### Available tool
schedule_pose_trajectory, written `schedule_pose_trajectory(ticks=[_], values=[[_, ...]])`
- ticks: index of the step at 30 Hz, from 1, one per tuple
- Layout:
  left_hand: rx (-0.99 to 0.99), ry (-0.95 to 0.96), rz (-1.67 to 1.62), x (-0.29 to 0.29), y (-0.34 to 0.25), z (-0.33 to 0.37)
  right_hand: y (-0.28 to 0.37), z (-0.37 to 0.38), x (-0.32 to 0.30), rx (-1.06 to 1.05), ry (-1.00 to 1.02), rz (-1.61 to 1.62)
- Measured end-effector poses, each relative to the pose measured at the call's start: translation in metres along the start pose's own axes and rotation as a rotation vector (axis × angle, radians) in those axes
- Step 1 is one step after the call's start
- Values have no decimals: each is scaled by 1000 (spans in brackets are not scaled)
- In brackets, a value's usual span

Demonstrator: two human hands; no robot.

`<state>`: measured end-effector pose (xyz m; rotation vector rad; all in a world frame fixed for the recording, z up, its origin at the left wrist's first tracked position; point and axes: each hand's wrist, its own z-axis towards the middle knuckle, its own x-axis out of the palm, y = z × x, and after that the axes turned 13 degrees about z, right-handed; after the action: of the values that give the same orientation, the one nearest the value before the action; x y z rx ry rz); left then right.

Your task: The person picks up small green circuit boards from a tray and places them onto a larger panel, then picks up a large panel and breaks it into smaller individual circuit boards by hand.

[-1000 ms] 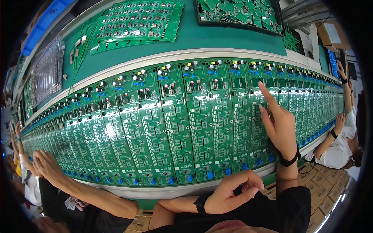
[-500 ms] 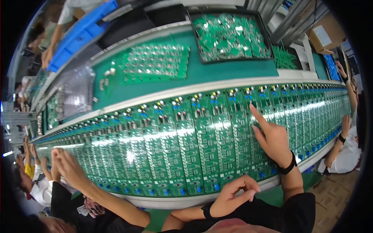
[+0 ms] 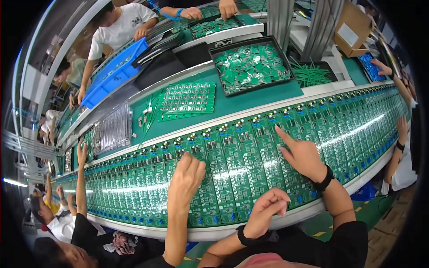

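Long green circuit boards [image 3: 237, 178] stand side by side in a row on the line in front of me. Black, yellow and blue parts sit along their far ends, and blue parts along the near ends. My right hand [image 3: 304, 158] is over the boards with index finger stretched out and thumb apart; its other fingers are curled under. That fingertip is at or just above the far-end parts of one board; contact is unclear. Close to the line's near edge, my left hand [image 3: 270, 207] is curled closed, its palm hidden. A black band circles each wrist.
A co-worker's closed hand [image 3: 187, 172] reaches over the boards to my left. Beyond the line are a panel of small boards [image 3: 187, 100], a black tray [image 3: 290, 79] heaped with small green boards, clear packs [image 3: 114, 129] and a blue bin [image 3: 114, 76]. More people work around.
The view has tilted up, showing more of the far side. The left co-worker's hand has swung right over the boards. My right index finger still points at the parts; my left hand stays curled.
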<state>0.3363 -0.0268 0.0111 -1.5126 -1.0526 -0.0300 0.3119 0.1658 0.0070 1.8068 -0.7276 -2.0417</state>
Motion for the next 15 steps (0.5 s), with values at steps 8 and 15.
schedule_pose_trajectory(ticks=[8, 15], values=[[30, -32, -34, 4, 0, 6, 11, -11, -40, -43, -316, 277], [84, -64, -23, 1, 6, 6, 34, -30, -84, -46, -375, 521]])
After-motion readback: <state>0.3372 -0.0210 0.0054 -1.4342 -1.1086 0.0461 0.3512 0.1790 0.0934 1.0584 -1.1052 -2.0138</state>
